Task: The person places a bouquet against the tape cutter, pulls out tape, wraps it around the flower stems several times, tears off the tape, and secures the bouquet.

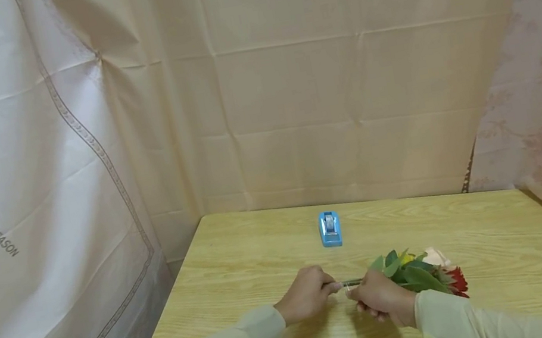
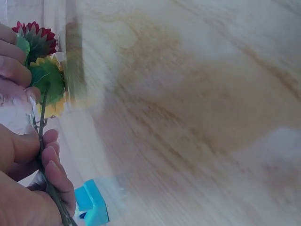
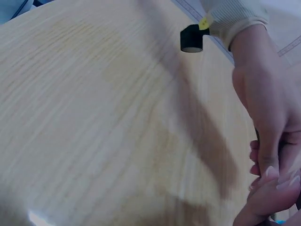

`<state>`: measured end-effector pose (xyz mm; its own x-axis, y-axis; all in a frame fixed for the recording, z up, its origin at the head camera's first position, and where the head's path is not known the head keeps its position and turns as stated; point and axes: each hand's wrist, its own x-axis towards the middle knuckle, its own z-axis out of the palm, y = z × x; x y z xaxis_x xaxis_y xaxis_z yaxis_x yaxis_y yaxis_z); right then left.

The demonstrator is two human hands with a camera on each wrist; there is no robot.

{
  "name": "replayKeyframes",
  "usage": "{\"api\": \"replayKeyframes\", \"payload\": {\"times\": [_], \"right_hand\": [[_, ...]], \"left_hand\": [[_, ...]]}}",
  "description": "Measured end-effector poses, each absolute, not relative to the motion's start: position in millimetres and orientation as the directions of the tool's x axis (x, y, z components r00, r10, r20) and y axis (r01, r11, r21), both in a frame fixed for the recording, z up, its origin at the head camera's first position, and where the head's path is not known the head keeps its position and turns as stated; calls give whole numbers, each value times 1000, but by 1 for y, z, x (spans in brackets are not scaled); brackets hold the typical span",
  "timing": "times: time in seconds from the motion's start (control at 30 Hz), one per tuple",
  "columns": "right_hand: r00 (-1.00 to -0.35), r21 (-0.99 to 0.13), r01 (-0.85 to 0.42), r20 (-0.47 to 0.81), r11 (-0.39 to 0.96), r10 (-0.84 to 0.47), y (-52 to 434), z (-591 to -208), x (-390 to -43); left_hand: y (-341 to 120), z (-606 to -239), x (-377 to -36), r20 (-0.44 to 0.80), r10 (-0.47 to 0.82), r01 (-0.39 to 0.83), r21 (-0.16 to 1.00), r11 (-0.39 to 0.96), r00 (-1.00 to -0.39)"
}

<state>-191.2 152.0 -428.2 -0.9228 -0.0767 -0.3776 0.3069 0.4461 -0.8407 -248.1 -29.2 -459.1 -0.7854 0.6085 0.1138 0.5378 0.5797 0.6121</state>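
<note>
Just in front of the blue tape dispenser (image 1: 330,229), both hands meet over the wooden table (image 1: 508,248). Left hand (image 1: 304,295) pinches the thin green stems (image 1: 351,283) at their bare end, fingers curled round them. Right hand (image 1: 381,297) grips the same stems nearer the blooms, so the flower bunch (image 1: 423,275) of red, yellow and pale heads lies to the dispenser's near right, low over the table.

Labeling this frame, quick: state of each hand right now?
Left hand: closed, pinching the flower stems near their ends.
Right hand: closed, gripping the same flower stems just below the leaves.
</note>
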Motion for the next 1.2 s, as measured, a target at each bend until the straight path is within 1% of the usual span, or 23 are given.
{"api": "replayKeyframes", "payload": {"times": [0.07,0.23,0.43,0.63,0.8,1.0,1.1,1.2], "right_hand": [[-922,-849,315,-380,425,-75,151,-432,-189],[-939,-873,306,-341,379,-29,146,-441,-182],[-936,-869,331,-352,367,11,145,-444,-180],[-937,-871,335,-349,360,26,146,-446,-181],[-936,-874,342,-351,345,40,146,-446,-181],[-923,-875,380,-379,300,64,145,-445,-181],[-918,-878,390,-395,278,40,142,-442,-180],[-912,-876,373,-407,305,-52,142,-431,-175]], "left_hand": [[-29,-460,-248,130,612,544,624,560,-780],[-27,-465,-250,162,625,561,645,519,-764],[-25,-466,-248,98,606,485,704,518,-789],[-23,-466,-249,134,621,540,653,530,-772],[-22,-467,-251,141,632,560,633,534,-762],[-22,-467,-251,152,642,582,612,536,-751],[-23,-468,-251,150,641,579,616,535,-753],[-23,-468,-250,155,639,579,616,533,-753]]}}
